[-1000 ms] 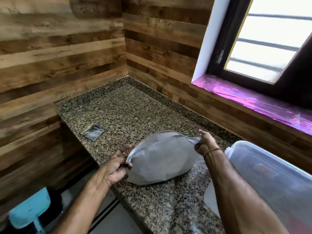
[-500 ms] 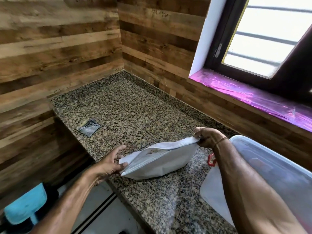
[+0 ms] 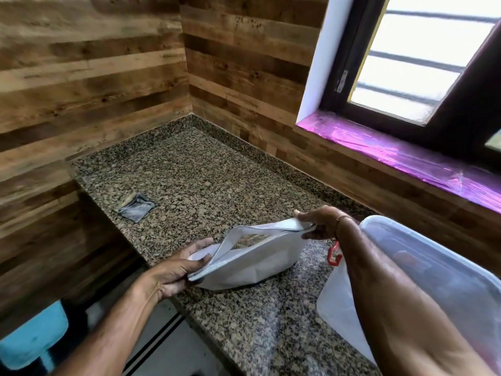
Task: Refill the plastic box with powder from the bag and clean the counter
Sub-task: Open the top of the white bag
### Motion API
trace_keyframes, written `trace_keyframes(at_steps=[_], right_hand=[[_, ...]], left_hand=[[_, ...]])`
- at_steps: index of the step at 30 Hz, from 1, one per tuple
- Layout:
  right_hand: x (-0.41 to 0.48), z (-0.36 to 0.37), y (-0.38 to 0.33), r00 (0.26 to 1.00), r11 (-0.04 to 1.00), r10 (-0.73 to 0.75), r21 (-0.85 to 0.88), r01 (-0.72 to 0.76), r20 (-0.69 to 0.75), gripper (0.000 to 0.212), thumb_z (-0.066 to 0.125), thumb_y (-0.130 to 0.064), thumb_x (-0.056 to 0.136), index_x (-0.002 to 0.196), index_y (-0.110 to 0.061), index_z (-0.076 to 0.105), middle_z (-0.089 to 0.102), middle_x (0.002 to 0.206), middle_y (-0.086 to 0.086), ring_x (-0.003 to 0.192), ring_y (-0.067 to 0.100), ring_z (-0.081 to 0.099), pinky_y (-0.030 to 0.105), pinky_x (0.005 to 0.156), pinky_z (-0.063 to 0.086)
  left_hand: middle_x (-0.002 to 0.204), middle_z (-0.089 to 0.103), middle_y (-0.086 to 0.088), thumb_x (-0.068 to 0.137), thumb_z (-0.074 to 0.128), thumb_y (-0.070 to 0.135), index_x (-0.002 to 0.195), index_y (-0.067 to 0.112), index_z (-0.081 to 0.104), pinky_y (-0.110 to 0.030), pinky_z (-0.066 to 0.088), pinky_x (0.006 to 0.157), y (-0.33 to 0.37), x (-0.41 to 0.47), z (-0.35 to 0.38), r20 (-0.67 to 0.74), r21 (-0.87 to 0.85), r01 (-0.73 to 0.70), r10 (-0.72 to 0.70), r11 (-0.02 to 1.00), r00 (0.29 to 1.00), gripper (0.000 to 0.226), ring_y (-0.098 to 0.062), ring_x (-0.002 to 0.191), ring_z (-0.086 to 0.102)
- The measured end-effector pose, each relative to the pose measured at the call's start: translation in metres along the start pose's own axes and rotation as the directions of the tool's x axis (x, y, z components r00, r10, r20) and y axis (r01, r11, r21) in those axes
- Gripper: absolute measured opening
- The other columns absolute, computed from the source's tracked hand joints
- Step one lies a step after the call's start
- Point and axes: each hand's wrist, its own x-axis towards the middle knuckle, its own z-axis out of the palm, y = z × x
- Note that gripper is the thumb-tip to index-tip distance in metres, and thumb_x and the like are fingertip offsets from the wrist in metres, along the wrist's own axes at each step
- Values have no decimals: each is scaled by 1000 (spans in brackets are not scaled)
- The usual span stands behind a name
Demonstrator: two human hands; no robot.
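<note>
Bag [image 3: 252,256] lies on the surface [image 3: 203,185], mouth gaping. Left hand [image 3: 173,270] pinches one end w/ its fingers, right hand [image 3: 317,222] pinches the other. Prob. the opening step; next it needs lifting & tipping over the plastic box [image 3: 433,267], just to the rt.

— The counter [image 3: 206,169], what material is it?
— Speckled stone, polished, with a slight gloss. The bag [image 3: 252,261] at the centre is white and matt. The box [image 3: 433,267] at the right is cloudy, smooth plastic. The walls [image 3: 81,77] are wood planks.
</note>
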Motion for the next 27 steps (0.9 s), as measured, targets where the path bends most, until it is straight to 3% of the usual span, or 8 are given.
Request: trace_keyframes(at_steps=[5,8,12,14,17,21,24,27], right_hand=[[8,1,-2,999,980,-16,-199,8,-39,43,68,-44,94,75,-7,60,67,54,9,40,14,64,20,38,48],[25,-7,1,997,987,-73,-143,73,8,29,65,-15,99,73,-10,55,60,65,7,40,5,60,15,37,47],[36,-19,7,999,998,-40,41,38,36,15,54,-3,103,90,-6,60,62,72,7,42,9,66,18,36,50],[39,-19,11,997,999,26,20,-27,68,19,47,-2,105,111,-7,64,63,73,6,42,10,66,14,31,42],[45,-23,15,997,983,55,-178,-45,48,22,51,-3,102,102,-17,68,60,85,6,48,10,64,15,37,37],[32,-26,4,999,869,39,-493,-39,-11,8,66,-20,97,93,-16,72,72,84,9,66,19,64,27,56,49],[18,-16,-10,998,877,70,-478,-59,5,49,60,-55,97,100,-7,72,78,102,17,84,26,71,33,71,53],[13,-4,-21,990,847,139,-519,-116,7,76,51,-76,89,107,-6,73,78,93,15,74,26,74,29,61,53]], left_hand=[[137,67,-3,55,100,33,135,23,65,-23,60,65,-9,0,-2,4,71,-58,58,996,998,88,-23,112,66],[138,66,-7,73,86,13,137,16,63,-21,60,75,-14,-1,-3,-24,16,-90,90,996,996,69,-23,117,64],[137,68,-2,37,106,32,138,16,61,-20,57,81,-25,-2,-6,-76,-50,-185,181,982,981,112,-15,116,68],[133,70,4,32,106,36,135,18,63,-19,54,84,-34,0,-8,-110,-67,-246,238,967,965,112,-12,117,67],[134,67,10,50,100,33,140,19,59,-21,44,86,-44,4,-15,-144,-13,-276,271,961,952,101,-14,133,56],[146,59,-2,33,100,59,142,26,53,-32,52,102,-41,5,-27,-229,168,-162,198,972,953,123,-24,136,54],[135,63,-28,74,78,58,144,14,47,-40,64,75,-30,1,-26,-199,38,73,-64,997,978,89,-37,110,71],[120,65,-40,96,36,65,135,4,54,-41,65,61,-13,5,-18,-56,-97,192,-198,976,979,74,-39,86,76]])
